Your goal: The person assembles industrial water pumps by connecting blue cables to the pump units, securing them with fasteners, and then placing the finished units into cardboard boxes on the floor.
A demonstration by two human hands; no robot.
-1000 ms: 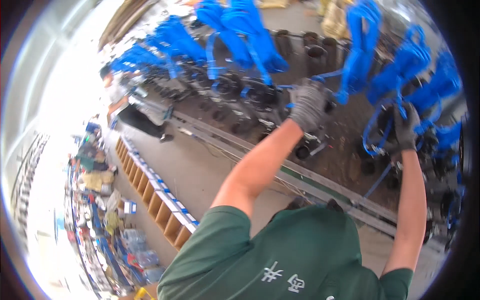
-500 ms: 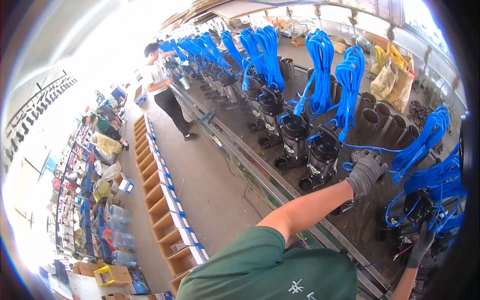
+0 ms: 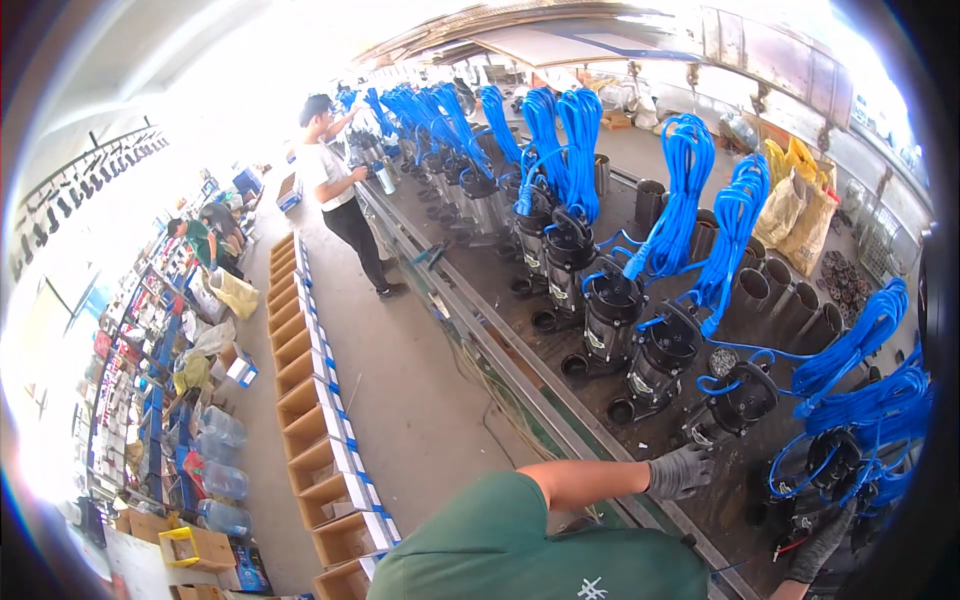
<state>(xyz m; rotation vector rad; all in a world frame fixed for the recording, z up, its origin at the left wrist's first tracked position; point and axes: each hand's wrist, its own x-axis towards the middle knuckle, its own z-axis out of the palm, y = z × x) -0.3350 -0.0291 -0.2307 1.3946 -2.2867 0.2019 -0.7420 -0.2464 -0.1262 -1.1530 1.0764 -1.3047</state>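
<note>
Black submersible pumps with coiled blue cables stand on the dark work surface to my right. My left hand (image 3: 682, 471), in a grey glove, is closed at the low side of one black pump (image 3: 738, 402), where that pump's outlet is hidden. My right hand (image 3: 826, 542), also gloved, is beside the lower part of another black pump (image 3: 834, 458) at the far right. Its fingers are dark and partly hidden, so its grip is unclear. A blue cable coil (image 3: 850, 340) lies behind these two pumps. Short red wire ends (image 3: 790, 546) show near my right hand.
A metal rail (image 3: 520, 375) edges the work surface. Open metal cylinders (image 3: 752, 288) stand behind the pumps, near woven sacks (image 3: 800, 222). A row of open cardboard boxes (image 3: 300, 375) runs along the floor at left. A person (image 3: 335, 180) in a white shirt works farther down the line.
My left hand has moved from the pump's top down to its low side. My right hand has shifted lower along the far-right pump. The view has tilted, so the scene sits lower.
</note>
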